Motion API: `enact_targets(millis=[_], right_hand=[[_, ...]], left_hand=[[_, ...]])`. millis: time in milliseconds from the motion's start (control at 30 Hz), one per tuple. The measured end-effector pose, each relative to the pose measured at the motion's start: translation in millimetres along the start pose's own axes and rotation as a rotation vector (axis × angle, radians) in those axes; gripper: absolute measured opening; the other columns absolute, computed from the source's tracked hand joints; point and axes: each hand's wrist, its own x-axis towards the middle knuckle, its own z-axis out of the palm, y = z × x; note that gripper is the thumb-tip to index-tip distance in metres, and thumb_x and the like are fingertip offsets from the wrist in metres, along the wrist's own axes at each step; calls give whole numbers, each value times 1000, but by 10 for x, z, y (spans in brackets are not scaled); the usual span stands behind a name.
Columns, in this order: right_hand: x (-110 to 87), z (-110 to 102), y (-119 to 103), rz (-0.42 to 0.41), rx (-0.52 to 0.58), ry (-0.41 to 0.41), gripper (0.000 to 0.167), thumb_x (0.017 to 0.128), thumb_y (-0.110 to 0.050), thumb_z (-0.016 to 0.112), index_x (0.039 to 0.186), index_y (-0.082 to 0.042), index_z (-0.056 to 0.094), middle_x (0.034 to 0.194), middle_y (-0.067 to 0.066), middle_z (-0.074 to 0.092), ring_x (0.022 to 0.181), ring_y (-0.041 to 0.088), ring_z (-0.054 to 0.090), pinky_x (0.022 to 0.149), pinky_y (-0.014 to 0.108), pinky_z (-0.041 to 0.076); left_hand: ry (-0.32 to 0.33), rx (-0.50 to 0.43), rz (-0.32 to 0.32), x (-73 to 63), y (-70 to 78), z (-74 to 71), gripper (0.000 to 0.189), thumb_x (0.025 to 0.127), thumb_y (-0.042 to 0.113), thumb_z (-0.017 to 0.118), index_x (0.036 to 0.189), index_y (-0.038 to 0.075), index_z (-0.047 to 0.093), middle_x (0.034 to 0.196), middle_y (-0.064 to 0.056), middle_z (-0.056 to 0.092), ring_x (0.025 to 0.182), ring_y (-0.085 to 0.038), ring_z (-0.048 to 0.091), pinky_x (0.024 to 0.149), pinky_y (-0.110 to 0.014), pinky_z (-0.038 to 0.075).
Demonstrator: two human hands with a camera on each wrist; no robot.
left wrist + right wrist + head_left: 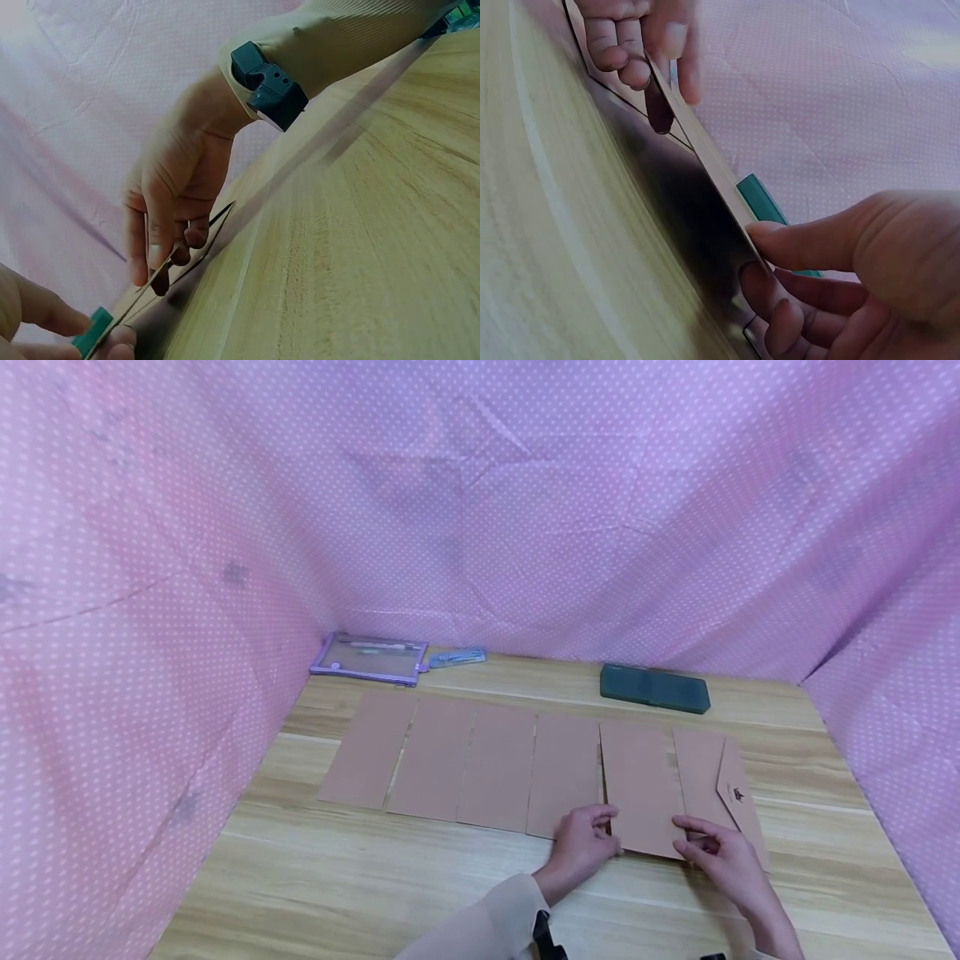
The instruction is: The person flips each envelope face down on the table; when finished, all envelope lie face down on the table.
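Both hands hold one kraft-brown envelope (641,785), its plain side up and its near edge lifted a little off the table. My left hand (585,845) pinches its left near corner. At the right near corner, my right hand (726,864) grips with the thumb (802,238) on top and fingers beneath, as the right wrist view shows. Just right of it lies another brown envelope (701,768), its pointed flap marked with a dark crown print. To the left, several plain brown envelopes (431,760) lie side by side in a row.
Behind the row, a dark green case (654,688) lies at the back right. A purple-edged clear zip pouch (375,662) with pens and a small blue packet (458,657) lie at the back left. Pink dotted cloth (480,527) hangs around the wooden table (300,877).
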Motion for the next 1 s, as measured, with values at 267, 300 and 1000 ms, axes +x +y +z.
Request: enact_targets(millis=[267, 300, 1000], right_hand=[[1, 7, -6, 21, -52, 0, 37, 89, -9, 73, 122, 6, 66, 92, 13, 76, 70, -7, 61, 58, 20, 52], [-1, 5, -13, 23, -57, -3, 37, 89, -10, 73, 123, 5, 66, 93, 14, 76, 70, -7, 61, 58, 20, 52], [-23, -17, -119, -6, -201, -8, 34, 90, -17, 73, 120, -2, 69, 101, 13, 78, 75, -10, 63, 66, 18, 51]], left_hand=[[19, 38, -28, -15, 39, -30, 46, 78, 11, 64, 124, 14, 69, 125, -5, 73, 111, -17, 71, 99, -36, 56], [19, 50, -24, -17, 42, -38, 47, 78, 12, 64, 125, 14, 69, 124, -5, 73, 116, -19, 69, 101, -37, 55], [-34, 66, 0, -142, 118, -156, 60, 83, 18, 62, 142, 9, 53, 131, -15, 68, 118, -29, 68, 101, -45, 55]])
